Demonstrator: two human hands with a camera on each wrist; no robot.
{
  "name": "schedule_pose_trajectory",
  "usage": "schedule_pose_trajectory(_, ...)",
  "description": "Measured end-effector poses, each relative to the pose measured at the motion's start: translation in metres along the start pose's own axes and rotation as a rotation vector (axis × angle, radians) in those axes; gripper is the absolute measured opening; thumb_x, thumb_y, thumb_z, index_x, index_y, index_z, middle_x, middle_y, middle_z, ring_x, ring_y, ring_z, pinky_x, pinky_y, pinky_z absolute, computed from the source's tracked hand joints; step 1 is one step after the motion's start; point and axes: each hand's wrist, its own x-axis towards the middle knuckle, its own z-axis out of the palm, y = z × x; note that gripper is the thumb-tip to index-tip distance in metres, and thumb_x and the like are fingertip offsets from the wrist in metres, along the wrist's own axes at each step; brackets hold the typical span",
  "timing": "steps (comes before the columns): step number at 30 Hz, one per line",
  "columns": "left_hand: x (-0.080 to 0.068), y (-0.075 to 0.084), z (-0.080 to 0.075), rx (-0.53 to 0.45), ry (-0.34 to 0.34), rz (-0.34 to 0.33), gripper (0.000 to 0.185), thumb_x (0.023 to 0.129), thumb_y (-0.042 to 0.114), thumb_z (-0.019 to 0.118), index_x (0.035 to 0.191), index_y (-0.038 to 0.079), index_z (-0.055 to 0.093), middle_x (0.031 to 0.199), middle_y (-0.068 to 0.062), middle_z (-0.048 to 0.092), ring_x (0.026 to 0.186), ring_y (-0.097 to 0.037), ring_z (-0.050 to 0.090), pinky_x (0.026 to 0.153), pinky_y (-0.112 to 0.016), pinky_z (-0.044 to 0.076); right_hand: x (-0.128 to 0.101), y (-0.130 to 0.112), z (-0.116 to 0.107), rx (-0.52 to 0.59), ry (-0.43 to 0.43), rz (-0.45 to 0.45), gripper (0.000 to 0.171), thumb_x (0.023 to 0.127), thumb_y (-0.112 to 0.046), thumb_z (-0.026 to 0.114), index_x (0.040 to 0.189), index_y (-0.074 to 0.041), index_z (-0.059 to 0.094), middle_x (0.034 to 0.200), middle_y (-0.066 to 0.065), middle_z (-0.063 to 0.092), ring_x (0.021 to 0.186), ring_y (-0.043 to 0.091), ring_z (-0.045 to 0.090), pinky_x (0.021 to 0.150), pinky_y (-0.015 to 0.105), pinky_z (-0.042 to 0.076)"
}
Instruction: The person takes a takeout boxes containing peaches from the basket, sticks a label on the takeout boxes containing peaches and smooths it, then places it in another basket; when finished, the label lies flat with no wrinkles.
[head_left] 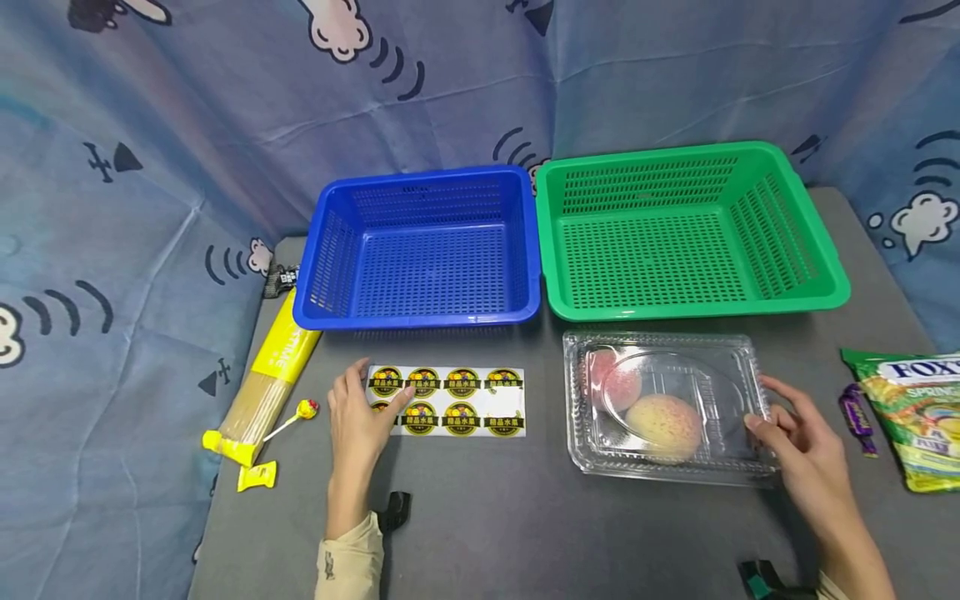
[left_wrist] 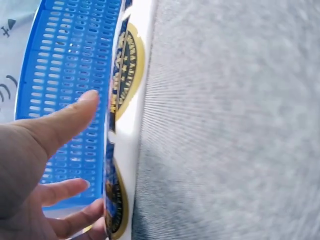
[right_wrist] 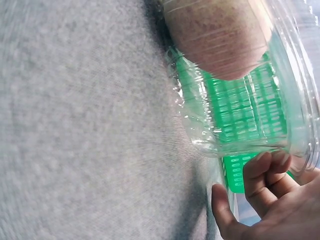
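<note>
My left hand (head_left: 366, 414) is at the left end of a white sticker sheet (head_left: 512, 403) with round black-and-yellow labels, one of which is missing at the right. Its thumb reaches over the labels, and in the left wrist view the fingertips (left_wrist: 94, 207) lie right at the edge of the sheet (left_wrist: 131, 125). On the right, my right hand (head_left: 810, 446) grips the right edge of a clear plastic clamshell box (head_left: 720, 400), thumb on top and fingers curled at the rim. Two peaches, a yellowish one (head_left: 664, 427) and a pinker one (head_left: 618, 382), sit inside the lidded box.
Behind stand a blue basket (head_left: 420, 321) and a green basket (head_left: 697, 310), side by side. Left lie a noodle pack (head_left: 262, 392), a lollipop (head_left: 306, 409) and a small yellow packet (head_left: 257, 476). At right are a purple-wrapped candy (head_left: 857, 419) and a green FOX'S bag (head_left: 918, 425).
</note>
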Motion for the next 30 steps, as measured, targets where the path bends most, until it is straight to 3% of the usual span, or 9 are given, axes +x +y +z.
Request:
schedule_pose_trajectory(7, 0.000, 0.002, -0.003, -0.005, -0.043, -0.021, 0.088, 0.086, 0.033, 0.090, 0.155, 0.009, 0.042, 0.142, -0.023, 0.053, 0.135, -0.044, 0.049, 0.109, -0.060, 0.043, 0.000, 0.000, 0.000, -0.011, -0.003, 0.013, 0.056, 0.106, -0.006, 0.061, 0.155, -0.029, 0.048, 0.073, -0.015, 0.048, 0.069, 0.004, 0.046, 0.063, 0.023, 0.036)
schedule_pose_trajectory(11, 0.001, 0.001, -0.004, -0.042, -0.041, -0.025, 0.090, 0.083, 0.021, 0.092, 0.157, 0.012, 0.041, 0.133, -0.020, 0.058, 0.115, -0.041, 0.059, 0.095, -0.055, 0.048, 0.000, 0.000, 0.000, -0.001, -0.007, 0.015, 0.057, 0.106, -0.005, 0.061, 0.156, -0.029, 0.047, 0.073, -0.015, 0.050, 0.070, 0.004, 0.048, 0.064, 0.022, 0.037)
schedule_pose_trajectory(15, 0.001, 0.000, -0.004, -0.077, -0.034, -0.033, 0.091, 0.082, 0.012, 0.092, 0.157, 0.014, 0.042, 0.129, -0.018, 0.061, 0.101, -0.034, 0.061, 0.084, -0.047, 0.046, 0.000, -0.001, 0.000, -0.006, -0.009, 0.023, 0.057, 0.106, -0.006, 0.061, 0.157, -0.029, 0.047, 0.074, -0.016, 0.052, 0.071, 0.004, 0.048, 0.064, 0.022, 0.038)
schedule_pose_trajectory(24, -0.001, 0.002, -0.007, -0.155, 0.004, -0.071, 0.085, 0.085, 0.007, 0.089, 0.157, 0.014, 0.044, 0.124, -0.017, 0.066, 0.091, -0.030, 0.064, 0.081, -0.043, 0.046, 0.000, -0.002, 0.000, -0.025, -0.014, 0.042, 0.057, 0.107, -0.010, 0.061, 0.157, -0.032, 0.046, 0.075, -0.018, 0.055, 0.073, 0.002, 0.049, 0.065, 0.022, 0.037)
schedule_pose_trajectory(26, -0.002, 0.004, -0.010, -0.182, 0.019, -0.079, 0.083, 0.086, 0.009, 0.088, 0.156, 0.015, 0.044, 0.124, -0.015, 0.067, 0.085, -0.023, 0.064, 0.079, -0.040, 0.045, 0.000, -0.002, 0.000, -0.022, -0.015, 0.038, 0.057, 0.107, -0.010, 0.061, 0.157, -0.032, 0.046, 0.075, -0.018, 0.055, 0.073, 0.003, 0.049, 0.065, 0.022, 0.038)
schedule_pose_trajectory(30, -0.005, 0.013, -0.021, -0.272, 0.032, -0.070, 0.075, 0.088, 0.010, 0.086, 0.153, 0.014, 0.048, 0.118, -0.015, 0.070, 0.068, -0.007, 0.058, 0.064, -0.028, 0.044, -0.001, -0.002, 0.000, -0.013, -0.019, 0.023, 0.057, 0.107, -0.008, 0.060, 0.157, -0.031, 0.046, 0.075, -0.017, 0.055, 0.073, 0.003, 0.049, 0.065, 0.022, 0.038)
